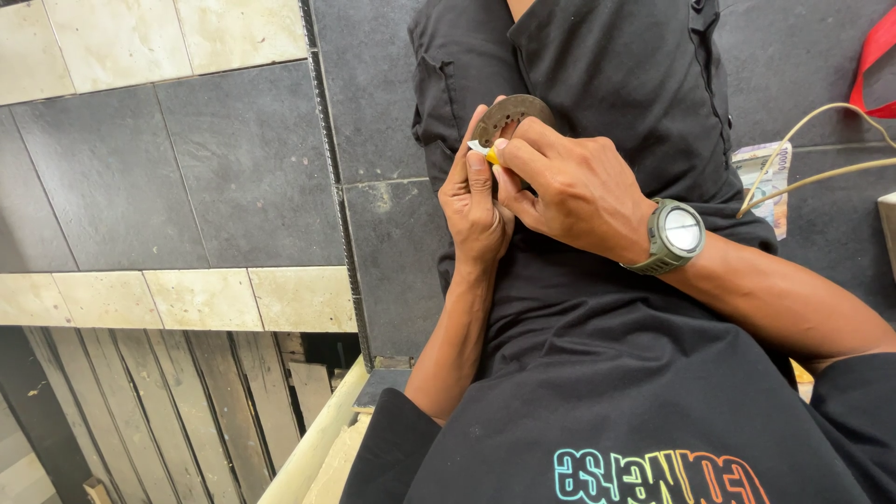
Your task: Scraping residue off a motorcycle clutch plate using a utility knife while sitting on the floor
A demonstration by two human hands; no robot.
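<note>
Hands meet over the person's lap, both closed on the same small work. The left hand (pixel 474 201) rises from below with fingers upright, curled around the lower end of a curved metal piece (pixel 509 112) — a rusty brown arc with a row of small holes along it. The right hand (pixel 569 187) comes in from the right side of the metal piece, its fingertips pinched together on a small yellow-and-white tool (pixel 485 150) pressed against the arc's lower left end. Whether that tool is a blade or a scraper cannot be told; most of it is hidden between the fingers.

The metal piece lies against the black trousers (pixel 579 84), just above both hands. On the right wrist, below and to the right of the metal piece, sits a grey-green watch (pixel 676 233) with a round face. Well to the right of the metal piece a folded banknote (pixel 770 177) lies on the dark floor, with two pale cords (pixel 812 177) arching over it and a red strap (pixel 873 56) near the upper corner. Left of the metal piece spread dark and cream floor tiles (pixel 187 177) — below them, weathered wooden planks (pixel 168 401).
</note>
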